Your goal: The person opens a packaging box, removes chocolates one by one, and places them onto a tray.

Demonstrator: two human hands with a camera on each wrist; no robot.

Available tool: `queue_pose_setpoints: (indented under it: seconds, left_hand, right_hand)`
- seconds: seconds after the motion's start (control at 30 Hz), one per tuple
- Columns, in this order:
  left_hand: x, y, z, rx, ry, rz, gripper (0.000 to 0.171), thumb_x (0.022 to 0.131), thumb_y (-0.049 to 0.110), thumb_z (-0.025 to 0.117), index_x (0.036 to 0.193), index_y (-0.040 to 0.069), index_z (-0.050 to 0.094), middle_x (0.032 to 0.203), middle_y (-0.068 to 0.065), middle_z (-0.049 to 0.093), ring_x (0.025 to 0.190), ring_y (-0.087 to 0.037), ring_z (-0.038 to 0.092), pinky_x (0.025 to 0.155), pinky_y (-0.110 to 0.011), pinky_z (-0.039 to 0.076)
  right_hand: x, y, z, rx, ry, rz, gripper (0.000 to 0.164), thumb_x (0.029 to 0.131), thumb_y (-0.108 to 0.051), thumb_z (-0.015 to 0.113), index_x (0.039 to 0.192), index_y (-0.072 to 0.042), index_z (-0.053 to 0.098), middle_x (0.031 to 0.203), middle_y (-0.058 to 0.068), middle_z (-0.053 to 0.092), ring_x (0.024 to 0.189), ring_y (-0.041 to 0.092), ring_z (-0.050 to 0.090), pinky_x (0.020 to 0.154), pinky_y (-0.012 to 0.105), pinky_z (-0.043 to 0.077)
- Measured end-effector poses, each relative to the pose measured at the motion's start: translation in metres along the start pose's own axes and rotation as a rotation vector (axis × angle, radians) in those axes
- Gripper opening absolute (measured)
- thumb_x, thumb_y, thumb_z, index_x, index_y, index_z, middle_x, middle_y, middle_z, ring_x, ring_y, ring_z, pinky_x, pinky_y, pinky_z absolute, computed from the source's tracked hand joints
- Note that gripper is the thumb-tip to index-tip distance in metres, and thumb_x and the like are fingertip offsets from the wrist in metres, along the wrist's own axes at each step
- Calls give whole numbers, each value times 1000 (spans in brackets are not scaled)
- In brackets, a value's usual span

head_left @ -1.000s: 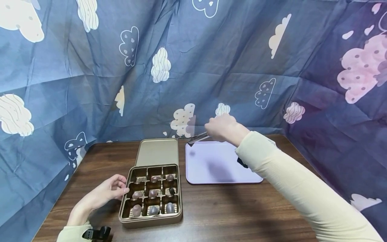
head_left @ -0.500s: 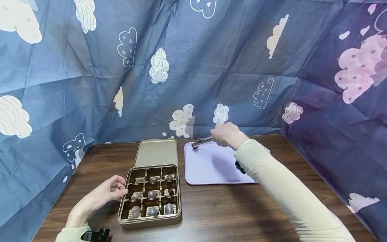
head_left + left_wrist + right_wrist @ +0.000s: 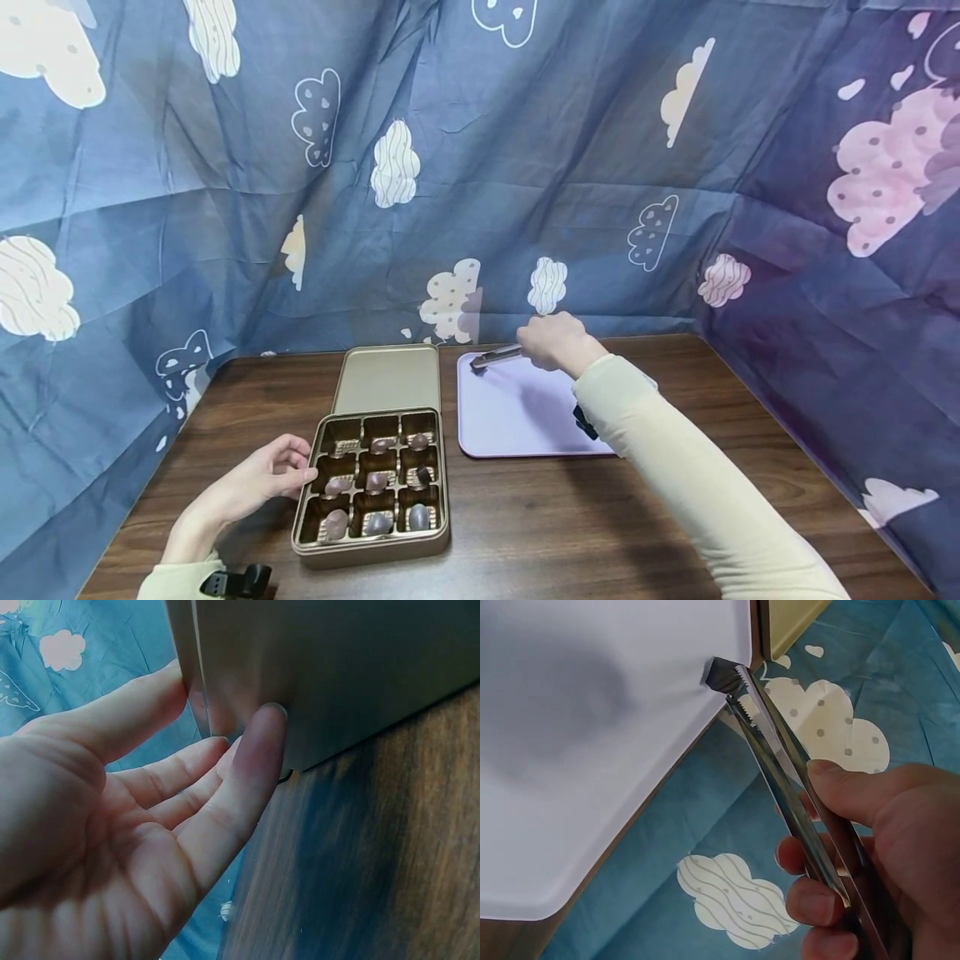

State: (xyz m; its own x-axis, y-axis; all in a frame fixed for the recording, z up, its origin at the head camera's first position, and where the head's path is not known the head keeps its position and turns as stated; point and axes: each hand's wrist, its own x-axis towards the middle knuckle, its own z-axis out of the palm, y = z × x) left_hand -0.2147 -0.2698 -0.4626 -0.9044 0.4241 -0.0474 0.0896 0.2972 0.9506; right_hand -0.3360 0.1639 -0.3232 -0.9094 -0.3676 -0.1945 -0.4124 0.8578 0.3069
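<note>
My right hand [image 3: 557,340] holds metal serrated tongs [image 3: 791,787], the thumb on one arm and fingers curled round the other. At their tips is a dark, faceted, stone-like piece [image 3: 724,675], over the far left corner of the lilac tray [image 3: 517,425]. Whether it touches the tray is unclear. My left hand [image 3: 258,479] touches the left side of a gold tin [image 3: 375,552], thumb by the rim and fingertips against the outer wall [image 3: 330,682]. Inside, a gold divided insert bears brownish, pinkish and grey rounded pieces [image 3: 379,523]; no piece shows in its far left compartment.
Behind the tin lies a flat gold lid [image 3: 390,379], just left of the tray. Both stand on a brown wooden table [image 3: 517,525]. A blue cloth with a cloud pattern [image 3: 487,192] hangs close behind the table and along its sides.
My right hand has come down, lowering the tongs' tips from above the tray's far left corner to near its surface. The left hand and the tin keep their place.
</note>
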Motion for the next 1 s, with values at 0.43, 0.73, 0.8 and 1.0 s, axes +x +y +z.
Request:
queue_pose_setpoints:
  seconds: [0.43,0.73,0.8,1.0]
  left_hand:
    - [2,0,2,-13,-14,1,37,94,9,64,115,-11,41,95,-13,51,81,-17,61,74,-38,58]
    - [0,2,1,-8,-4,0,38,94,9,64,116,-11,40,96,-14,51,82,-17,61,73,-38,57]
    - [1,2,1,-12,-4,-2,38,94,9,64,115,-11,40,96,-13,51,82,-17,61,74,-38,57]
    - [1,2,1,-17,-3,10,36,93,6,64,114,-12,40,94,-12,51,80,-15,60,72,-36,57]
  right_hand:
    - [-3,1,7,51,35,5,18,99,-26,55,92,-16,69,93,7,66,84,32,65,68,51,54]
    - [-5,-5,6,50,68,-31,21,99,-33,56,99,-14,65,90,6,66,83,29,65,69,48,54]
    - [-9,-6,6,44,86,-38,22,99,-33,57,100,-13,64,89,6,65,83,29,65,67,48,54]
    - [-22,-16,4,-26,195,-118,25,98,-34,59,102,-10,62,87,8,62,79,28,65,59,46,54]
